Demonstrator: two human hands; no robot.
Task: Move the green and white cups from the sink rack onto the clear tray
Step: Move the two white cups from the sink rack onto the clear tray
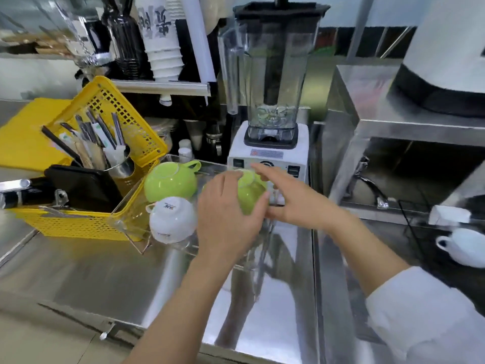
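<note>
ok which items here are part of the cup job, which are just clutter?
Job:
clear tray
green cup on it
white cup on it
second green cup, in both hands: left hand, right hand
white cup at right

Clutter:
blender
yellow basket
paper cup stack

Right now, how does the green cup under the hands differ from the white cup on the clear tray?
The green cup is held between the left hand and right hand; the white cup sits untouched. The green cup is at the clear tray's far right, the white cup nearer, left. Both are upside down.
</note>
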